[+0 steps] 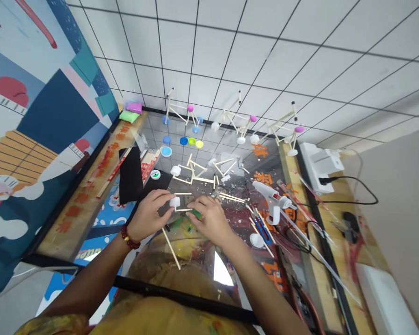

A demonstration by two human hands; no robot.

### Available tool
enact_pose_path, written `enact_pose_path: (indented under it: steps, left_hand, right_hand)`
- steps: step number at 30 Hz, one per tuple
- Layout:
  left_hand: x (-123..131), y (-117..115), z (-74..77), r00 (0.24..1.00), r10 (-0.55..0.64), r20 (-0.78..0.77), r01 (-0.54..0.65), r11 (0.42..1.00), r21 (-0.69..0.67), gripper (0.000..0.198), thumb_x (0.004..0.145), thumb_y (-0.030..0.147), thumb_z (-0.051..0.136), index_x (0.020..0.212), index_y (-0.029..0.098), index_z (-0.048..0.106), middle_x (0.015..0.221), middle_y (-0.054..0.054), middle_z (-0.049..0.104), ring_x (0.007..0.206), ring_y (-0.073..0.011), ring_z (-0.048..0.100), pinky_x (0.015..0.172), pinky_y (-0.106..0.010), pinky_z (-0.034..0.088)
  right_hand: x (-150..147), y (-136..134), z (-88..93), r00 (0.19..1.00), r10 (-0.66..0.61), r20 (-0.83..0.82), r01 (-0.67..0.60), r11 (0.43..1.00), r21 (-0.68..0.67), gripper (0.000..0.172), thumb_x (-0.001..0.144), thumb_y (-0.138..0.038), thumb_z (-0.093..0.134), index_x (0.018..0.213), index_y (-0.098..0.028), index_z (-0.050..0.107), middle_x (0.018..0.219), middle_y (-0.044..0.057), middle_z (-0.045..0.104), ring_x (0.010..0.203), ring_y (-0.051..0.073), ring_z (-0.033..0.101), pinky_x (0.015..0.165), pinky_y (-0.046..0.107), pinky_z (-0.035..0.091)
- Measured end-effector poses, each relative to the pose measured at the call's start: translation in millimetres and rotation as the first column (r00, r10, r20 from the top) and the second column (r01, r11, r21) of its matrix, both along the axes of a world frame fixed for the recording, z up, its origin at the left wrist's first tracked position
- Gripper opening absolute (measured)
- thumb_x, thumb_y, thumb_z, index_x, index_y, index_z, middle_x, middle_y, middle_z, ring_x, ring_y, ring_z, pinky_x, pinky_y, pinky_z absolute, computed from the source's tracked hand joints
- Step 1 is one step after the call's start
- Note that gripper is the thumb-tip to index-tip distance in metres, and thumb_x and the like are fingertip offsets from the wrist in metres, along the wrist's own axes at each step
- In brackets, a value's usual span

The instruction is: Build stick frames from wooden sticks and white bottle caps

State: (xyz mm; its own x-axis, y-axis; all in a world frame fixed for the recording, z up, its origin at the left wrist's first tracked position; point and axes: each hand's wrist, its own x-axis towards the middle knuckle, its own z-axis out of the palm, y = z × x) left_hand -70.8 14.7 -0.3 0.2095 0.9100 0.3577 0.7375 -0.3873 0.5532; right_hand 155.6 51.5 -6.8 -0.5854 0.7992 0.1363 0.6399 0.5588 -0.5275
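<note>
My left hand [150, 215] pinches a white bottle cap [175, 202] fixed to a small frame of thin wooden sticks [183, 209] on the glass tabletop [230, 218]. My right hand [211, 218] lies closed over the other end of that frame, fingers curled on the sticks. A beaded bracelet [128, 237] circles my left wrist. Just beyond the hands lies a finished stick frame with white caps [192, 173]. A loose stick [171, 249] lies near my left wrist.
A white glue gun [272, 197] stands to the right, its cable running to a power strip [320, 165]. Three stick models [181, 114] line the back wall. Coloured caps [188, 140], a black sheet [130, 174] and chopstick packs [150, 163] lie left.
</note>
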Motion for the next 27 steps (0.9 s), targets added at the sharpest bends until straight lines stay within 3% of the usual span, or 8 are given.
enact_pose_path:
  steps: [9,15,21,27]
  left_hand:
    - [1,0,-2.8,1.000,0.014,0.009,-0.014,1.000,0.008,0.026,0.089,0.018,0.062,0.115,0.019,0.065,0.108,-0.009,0.066,0.100,-0.0204,0.063,0.090,-0.034,0.053]
    - [0,-5,0.6,0.997,0.060,0.054,-0.064,0.996,0.067,0.032,0.087,0.017,0.065,0.119,0.020,0.064,0.114,-0.010,0.065,0.108,-0.0218,0.064,0.096,-0.036,0.053]
    - [-3,-7,14.1,0.960,0.167,0.224,-0.207,0.964,0.168,0.031,0.085,0.013,0.068,0.115,0.021,0.066,0.113,-0.008,0.067,0.103,-0.0192,0.066,0.095,-0.035,0.054]
    - [-7,-7,12.6,0.931,0.207,0.301,-0.267,0.948,0.173,0.026,0.086,0.013,0.067,0.112,0.020,0.068,0.110,-0.006,0.067,0.100,-0.0173,0.066,0.092,-0.033,0.055]
  right_hand:
    - [-3,-3,-0.7,0.999,-0.016,-0.032,0.016,1.000,0.003,0.007,0.090,-0.024,0.064,0.090,-0.024,0.071,0.091,0.003,0.069,0.092,0.021,0.061,0.080,0.035,0.036]
    - [11,-1,8.1,0.992,-0.118,-0.052,0.120,0.992,0.046,0.016,0.089,-0.028,0.065,0.103,-0.022,0.070,0.097,0.006,0.071,0.089,0.023,0.063,0.083,0.037,0.041]
    - [36,34,21.8,0.897,-0.338,-0.285,0.337,0.940,-0.055,0.016,0.086,-0.027,0.061,0.097,-0.019,0.071,0.079,0.003,0.065,0.073,0.018,0.060,0.072,0.031,0.046]
    - [-1,78,19.5,0.860,-0.359,-0.362,0.305,0.931,-0.199,0.034,0.076,-0.030,0.069,0.107,-0.019,0.070,0.081,0.001,0.063,0.063,0.014,0.050,0.066,0.028,0.045]
